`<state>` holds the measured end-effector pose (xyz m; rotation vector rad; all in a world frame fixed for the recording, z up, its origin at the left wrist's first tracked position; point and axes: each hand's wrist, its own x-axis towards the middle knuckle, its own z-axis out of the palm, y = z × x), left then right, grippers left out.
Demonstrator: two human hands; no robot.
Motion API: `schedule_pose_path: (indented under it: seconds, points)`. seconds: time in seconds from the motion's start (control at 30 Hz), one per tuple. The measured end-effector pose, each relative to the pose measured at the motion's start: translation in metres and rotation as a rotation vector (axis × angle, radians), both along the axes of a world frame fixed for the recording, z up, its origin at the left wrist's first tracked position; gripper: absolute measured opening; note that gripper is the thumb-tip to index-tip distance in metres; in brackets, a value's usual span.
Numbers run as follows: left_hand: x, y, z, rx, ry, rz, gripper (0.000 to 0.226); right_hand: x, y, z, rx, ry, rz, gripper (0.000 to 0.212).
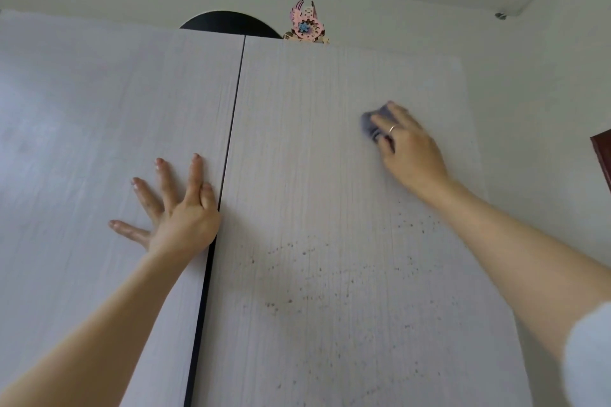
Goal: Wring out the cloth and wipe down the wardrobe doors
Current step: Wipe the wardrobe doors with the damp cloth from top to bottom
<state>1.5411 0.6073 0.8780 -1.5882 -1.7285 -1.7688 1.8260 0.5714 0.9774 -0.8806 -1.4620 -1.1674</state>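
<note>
the small grey cloth (372, 124) is bunched into a lump with no clear long side, high up on the right wardrobe door (330, 175). the right hand (408, 145) grips it against the door. the left hand (175, 208) lies flat with fingers spread on the left door (99, 125), beside the dark gap (228, 158).

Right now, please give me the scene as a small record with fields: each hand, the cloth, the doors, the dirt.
left hand: flat, fingers spread, on the left door beside the gap
right hand: presses the cloth on the right door, upper part
cloth: grey, bunched under the fingers
dirt: dark specks on the right door, below the cloth
on top of wardrobe: black round object, pink ornament
</note>
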Motion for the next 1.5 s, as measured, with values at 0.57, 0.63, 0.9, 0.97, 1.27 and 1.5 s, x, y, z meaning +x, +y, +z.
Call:
schedule_pose_path:
  seconds: [0.57, 0.63, 0.9, 0.97, 1.27, 1.5]
  points:
    - [0.005, -0.004, -0.004, 0.038, -0.014, 0.029, 0.05, 0.038, 0.003, -0.015, 0.008, -0.111, -0.168, 0.04]
    - [0.005, -0.004, -0.005, 0.04, -0.009, 0.04, 0.049, 0.037, -0.002, 0.015, -0.07, 0.06, -0.175, 0.044]
    - [0.007, -0.005, -0.006, 0.06, 0.002, 0.062, 0.049, 0.044, 0.008, -0.04, 0.045, 0.079, -0.029, 0.039]
    - [0.007, -0.005, -0.007, 0.065, -0.004, 0.063, 0.049, 0.055, 0.012, -0.088, 0.078, -0.096, -0.024, 0.04]
    - [0.009, -0.005, -0.007, 0.07, -0.021, 0.068, 0.049, 0.091, -0.001, 0.0, -0.077, 0.159, -0.06, 0.043]
    - [0.007, -0.007, -0.01, 0.066, -0.007, 0.059, 0.051, 0.088, -0.001, -0.027, -0.044, 0.247, 0.006, 0.042]
